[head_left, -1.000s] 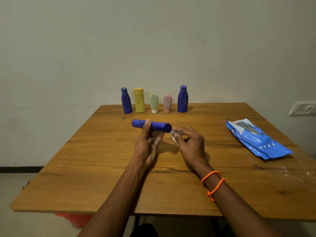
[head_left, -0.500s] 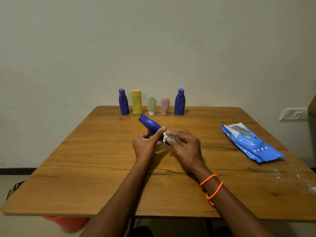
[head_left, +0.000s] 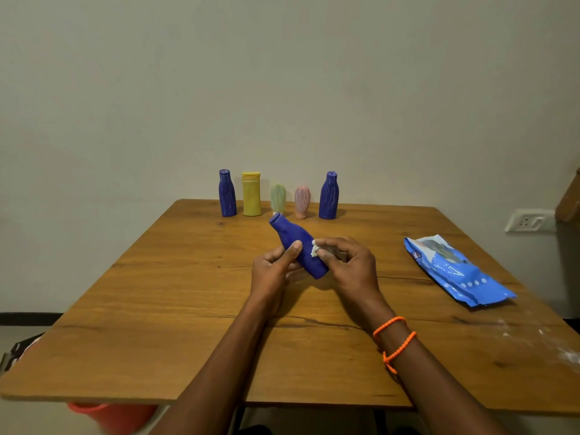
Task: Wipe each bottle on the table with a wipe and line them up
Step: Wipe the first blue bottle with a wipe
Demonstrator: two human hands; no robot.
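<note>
The blue bottle [head_left: 298, 250] is held up off the bench [head_left: 157, 309], between the two hands and a little nearer than the row at the back; its long axis runs diagonally, neck and mouth pointing away and to the left, base toward the person and to the right.

The left hand [head_left: 274, 271] has a closed grip on the bottle's middle, thumb on top, fingers underneath; palm faces roughly right and up, forearm coming in from the lower centre.

The right hand [head_left: 348, 266] pinches a small white wipe [head_left: 314, 248] against the right flank of the bottle, just past the left thumb; its grip is closed on the wipe, not on the bottle; fingers curled, wrist with orange bands [head_left: 394, 337] angled in from the lower right.

So the unwiped run likely lies up and left of the wipe along the axis toward the neck; the right hand is the nearer one for that stroke, the left only needs to rotate or hold.

Five bottles stand upright in a row at the far edge: blue [head_left: 227, 193], yellow [head_left: 251, 194], green [head_left: 278, 198], pink [head_left: 302, 200], blue [head_left: 328, 196]; close together but apart; the open end of the row nearest the right hand is right of the last blue one.

The blue wipe pack [head_left: 455, 270] lies flat well to the right; not in the way.

Judgement: wiping is mid-step on the sixth bottle; placement not yet begun.
</note>
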